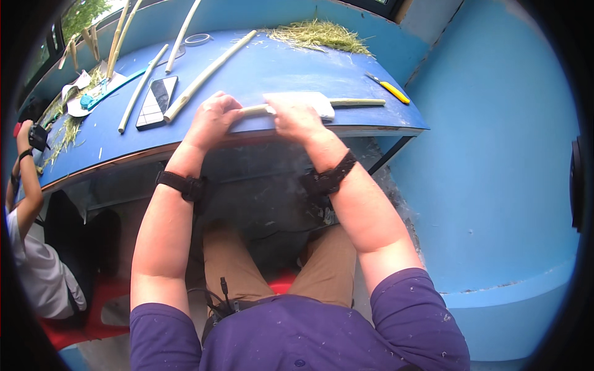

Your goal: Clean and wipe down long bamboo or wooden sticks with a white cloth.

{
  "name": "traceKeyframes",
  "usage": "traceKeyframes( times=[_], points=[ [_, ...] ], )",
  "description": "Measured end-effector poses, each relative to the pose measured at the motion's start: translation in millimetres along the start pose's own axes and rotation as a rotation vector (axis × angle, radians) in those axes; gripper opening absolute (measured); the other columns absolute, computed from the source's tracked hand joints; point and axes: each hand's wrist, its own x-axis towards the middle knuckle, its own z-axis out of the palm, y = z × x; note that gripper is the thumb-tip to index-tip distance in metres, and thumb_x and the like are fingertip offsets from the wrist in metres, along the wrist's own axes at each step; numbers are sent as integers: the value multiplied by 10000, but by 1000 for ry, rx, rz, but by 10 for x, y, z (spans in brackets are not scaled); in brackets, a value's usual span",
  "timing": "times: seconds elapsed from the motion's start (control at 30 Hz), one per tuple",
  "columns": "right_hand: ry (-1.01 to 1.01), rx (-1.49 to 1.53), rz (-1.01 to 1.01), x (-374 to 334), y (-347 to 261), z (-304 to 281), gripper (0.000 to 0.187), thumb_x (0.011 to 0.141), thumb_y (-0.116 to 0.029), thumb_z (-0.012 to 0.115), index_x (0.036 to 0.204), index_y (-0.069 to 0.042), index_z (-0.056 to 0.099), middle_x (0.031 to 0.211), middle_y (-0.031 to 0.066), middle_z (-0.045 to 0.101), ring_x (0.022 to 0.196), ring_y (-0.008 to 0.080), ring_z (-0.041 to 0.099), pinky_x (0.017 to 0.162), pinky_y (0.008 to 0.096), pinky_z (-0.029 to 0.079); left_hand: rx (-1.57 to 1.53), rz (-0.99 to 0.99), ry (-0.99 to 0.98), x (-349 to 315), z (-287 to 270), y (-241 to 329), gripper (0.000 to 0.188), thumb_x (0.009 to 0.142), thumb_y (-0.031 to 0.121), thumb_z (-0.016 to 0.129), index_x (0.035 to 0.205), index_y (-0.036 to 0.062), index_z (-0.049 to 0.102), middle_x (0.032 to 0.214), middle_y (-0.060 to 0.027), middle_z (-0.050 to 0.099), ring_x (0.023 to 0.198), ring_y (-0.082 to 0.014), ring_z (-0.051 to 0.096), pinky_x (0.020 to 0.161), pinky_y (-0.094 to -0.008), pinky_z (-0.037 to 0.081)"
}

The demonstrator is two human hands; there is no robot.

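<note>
A pale peeled wooden stick (pixel 359 102) lies sideways along the near edge of the blue table. My left hand (pixel 213 117) is closed on its left end, thumb and fingers pinching it. Over the middle of the stick is a white sheet (pixel 320 105), like paper or cloth. My right hand (pixel 296 119) is closed on this sheet around the stick, its fingertips slightly blurred. Whether the sheet wraps fully round the stick is hidden. Left of my hands lie a phone (pixel 156 102) and a longer, thicker peeled stick (pixel 210 77).
The blue table (pixel 284 74) bears a yellow utility knife (pixel 395 91) at right and a heap of green shavings (pixel 322 36) at the back. Leftward are a thin stick (pixel 142 89), a tape roll (pixel 198 39) and a teal tool (pixel 117 85). A co-worker's arm (pixel 30 179) is at far left.
</note>
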Motion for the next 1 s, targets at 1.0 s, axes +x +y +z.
traceKeyframes(
  times=[1.0],
  points=[
    [4, -371, 400, -385, 1944, -503, 618, 861, -230, 584, 1433, -206, 351, 1459, 66, 397, 1375, 279, 311, 1090, 546, 255, 437, 98, -13, 45, 2, 245, 140, 902, 170, 556, 922, 35, 526, 884, -174, 584, 896, -365, 565, 780, -455, 447]
  ],
)
